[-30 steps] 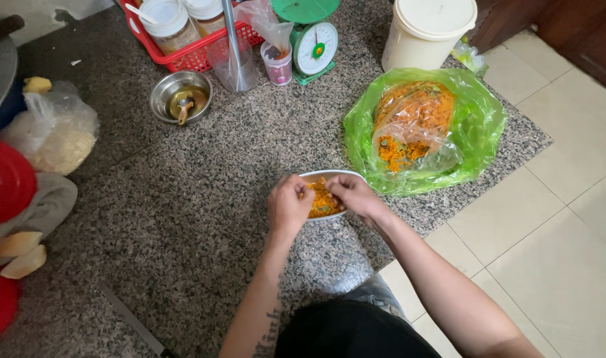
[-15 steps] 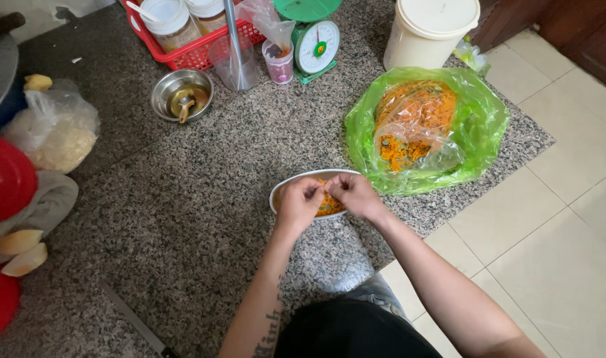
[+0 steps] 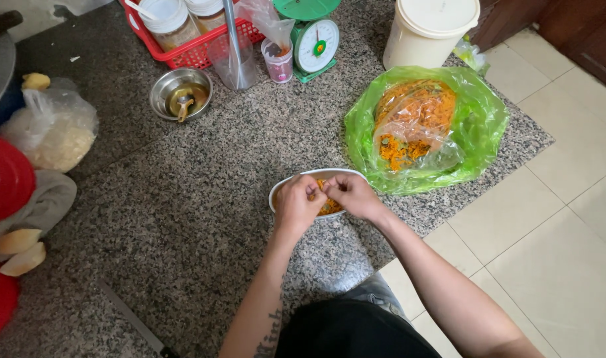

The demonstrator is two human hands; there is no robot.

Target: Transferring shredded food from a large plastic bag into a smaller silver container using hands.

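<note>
Speckled granite desk carries a white bowl near its front edge; left hand and right hand both pinch orange shreds inside it. Beyond lies a green bag, farther a scale.

green bag of orange shreds right of white-dialled green scale.

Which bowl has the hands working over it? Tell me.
The white bowl of orange shreds, under the left hand and right hand; the steel bowl sits untouched by the red basket.
</note>
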